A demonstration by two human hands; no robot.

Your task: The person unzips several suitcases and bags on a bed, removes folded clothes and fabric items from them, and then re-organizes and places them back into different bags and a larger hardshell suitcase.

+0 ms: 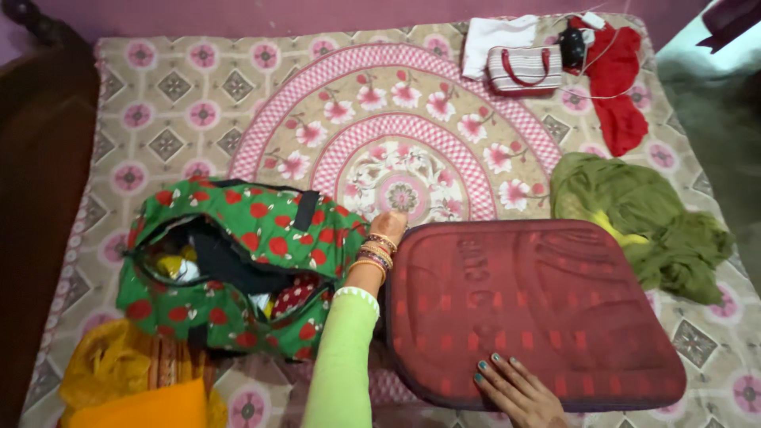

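I look down from the head camera at a bed (190,111) covered with a patterned sheet of pink flowers and a large round red-and-white design. My left hand (387,226) reaches forward between two things; bangles ring the wrist and a light green sleeve covers the forearm. The hand rests at the far corner of a flat red cushion (539,309), just beside a green bag (238,265) printed with red fruit shapes. Its fingers are hidden from me, so I cannot tell whether the grip is spread or pressed together. My right hand (519,392) lies at the bottom edge of the view on the near edge of the red cushion, fingers spread flat, nails painted teal, holding nothing. The cushion lies flat on the bed at the lower right, touching the green bag's side. The bag sits at the lower left with its zip open, showing dark and yellow things inside. Yellow and orange cloth (135,388) is bunched at the near left corner, touching the bag. An olive green cloth (650,222) lies crumpled just right of the cushion. At the far edge, well apart from my hands, sit a white cloth (495,36), a small striped purse (523,70) with red handles, and a red cloth (618,79).
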